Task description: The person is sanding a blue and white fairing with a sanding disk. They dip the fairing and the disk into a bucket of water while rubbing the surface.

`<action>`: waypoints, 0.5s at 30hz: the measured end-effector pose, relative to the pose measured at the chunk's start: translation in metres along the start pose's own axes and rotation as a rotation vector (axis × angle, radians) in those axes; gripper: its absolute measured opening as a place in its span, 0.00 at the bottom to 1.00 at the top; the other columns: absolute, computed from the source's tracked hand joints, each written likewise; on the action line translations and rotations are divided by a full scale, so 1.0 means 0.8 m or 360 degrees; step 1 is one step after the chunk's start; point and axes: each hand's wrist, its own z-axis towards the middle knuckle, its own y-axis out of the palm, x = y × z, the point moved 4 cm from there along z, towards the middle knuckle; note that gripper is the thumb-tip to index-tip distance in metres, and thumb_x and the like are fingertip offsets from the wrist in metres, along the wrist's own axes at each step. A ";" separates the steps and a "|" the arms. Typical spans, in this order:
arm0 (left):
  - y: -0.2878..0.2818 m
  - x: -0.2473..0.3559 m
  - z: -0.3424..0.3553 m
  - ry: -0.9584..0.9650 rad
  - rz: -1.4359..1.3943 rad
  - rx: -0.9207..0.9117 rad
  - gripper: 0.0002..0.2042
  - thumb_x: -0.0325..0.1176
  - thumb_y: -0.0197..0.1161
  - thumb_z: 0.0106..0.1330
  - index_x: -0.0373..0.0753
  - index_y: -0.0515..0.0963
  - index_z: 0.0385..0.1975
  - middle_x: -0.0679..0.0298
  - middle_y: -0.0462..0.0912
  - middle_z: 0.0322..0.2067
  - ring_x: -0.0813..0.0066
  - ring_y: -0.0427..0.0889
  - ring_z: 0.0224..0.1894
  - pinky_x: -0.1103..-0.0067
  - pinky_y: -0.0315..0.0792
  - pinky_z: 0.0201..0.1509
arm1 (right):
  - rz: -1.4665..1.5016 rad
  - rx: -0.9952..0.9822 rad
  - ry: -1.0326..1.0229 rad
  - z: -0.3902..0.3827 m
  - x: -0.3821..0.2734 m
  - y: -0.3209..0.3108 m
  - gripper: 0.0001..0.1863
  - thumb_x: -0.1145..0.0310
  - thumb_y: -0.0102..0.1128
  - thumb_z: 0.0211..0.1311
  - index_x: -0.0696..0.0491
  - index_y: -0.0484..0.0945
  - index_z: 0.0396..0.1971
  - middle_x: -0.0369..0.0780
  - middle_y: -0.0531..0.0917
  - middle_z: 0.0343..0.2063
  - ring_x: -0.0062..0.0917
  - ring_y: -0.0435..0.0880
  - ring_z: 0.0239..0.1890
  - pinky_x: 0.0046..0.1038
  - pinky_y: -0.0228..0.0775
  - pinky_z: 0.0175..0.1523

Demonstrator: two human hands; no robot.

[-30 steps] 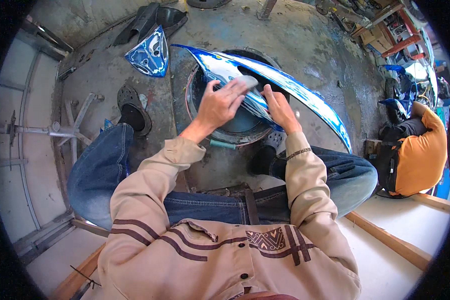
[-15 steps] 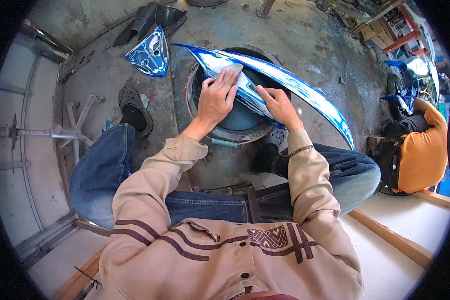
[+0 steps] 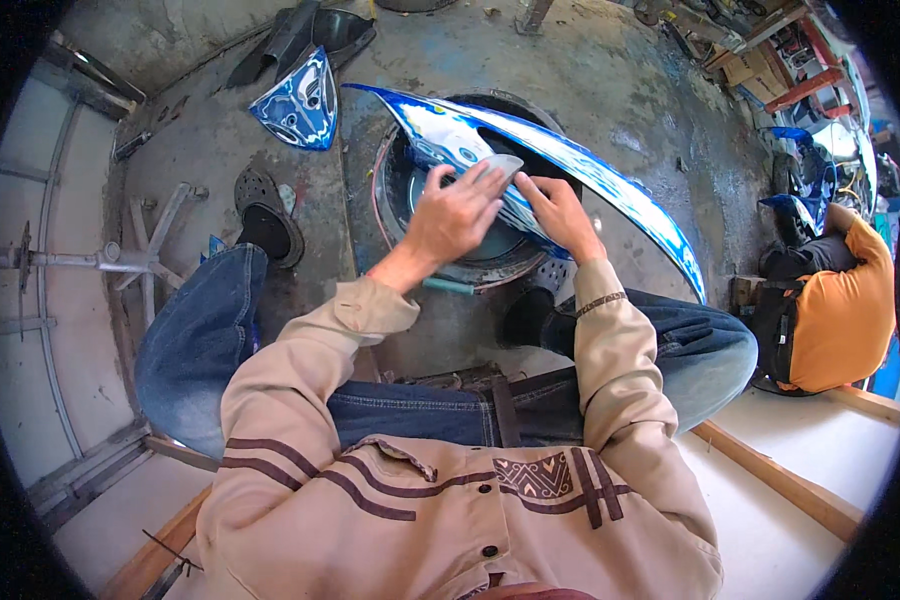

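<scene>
A long, curved blue-and-white motorcycle fairing panel [image 3: 620, 180] lies slantwise across a round black tub [image 3: 500, 272] with water in it. My left hand [image 3: 455, 218] presses a small grey piece of sandpaper [image 3: 507, 164] against the panel's face near its middle, the fingers close together on top of it. My right hand [image 3: 564, 218] grips the panel's near edge, thumb on top and the other fingers mostly hidden. Both hands are close together, the right thumb near the sandpaper.
A smaller blue-and-white panel [image 3: 302, 108] lies on the concrete floor at the far left, beside black plastic parts [image 3: 315, 40]. A metal stand [image 3: 150, 250] is at the left. To the right, a person in an orange shirt [image 3: 842, 310] sits near blue bodywork. A teal bar [image 3: 448, 286] touches the tub's front.
My left hand has slid the sandpaper to the right and slightly nearer along the panel, uncovering patterned surface behind it. My right hand keeps its grip in nearly the same place.
</scene>
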 end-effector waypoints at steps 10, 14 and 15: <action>-0.015 -0.056 0.007 -0.0480 0.0066 0.0152 0.19 0.37 0.59 0.79 0.40 0.81 0.65 0.54 0.85 0.63 0.58 0.82 0.66 0.60 0.68 0.65 | -0.0033 -0.0041 0.0076 0.001 0.000 0.002 0.34 0.42 0.53 0.83 0.64 0.83 0.38 0.36 0.79 0.24 0.18 0.72 0.32 0.32 0.68 0.39; 0.000 0.002 0.002 -0.0240 -0.0040 0.0098 0.19 0.36 0.61 0.77 0.34 0.82 0.64 0.53 0.86 0.63 0.55 0.80 0.68 0.59 0.68 0.65 | -0.0035 -0.0034 0.0050 0.001 0.001 0.002 0.33 0.43 0.53 0.83 0.64 0.83 0.38 0.35 0.77 0.22 0.18 0.71 0.31 0.33 0.67 0.38; 0.003 0.013 0.000 -0.0190 -0.0069 0.0097 0.20 0.35 0.62 0.77 0.35 0.81 0.64 0.54 0.85 0.63 0.57 0.80 0.68 0.59 0.67 0.66 | -0.0035 -0.0022 0.0010 0.001 -0.001 0.001 0.33 0.44 0.53 0.83 0.64 0.83 0.38 0.35 0.76 0.22 0.18 0.71 0.31 0.33 0.67 0.38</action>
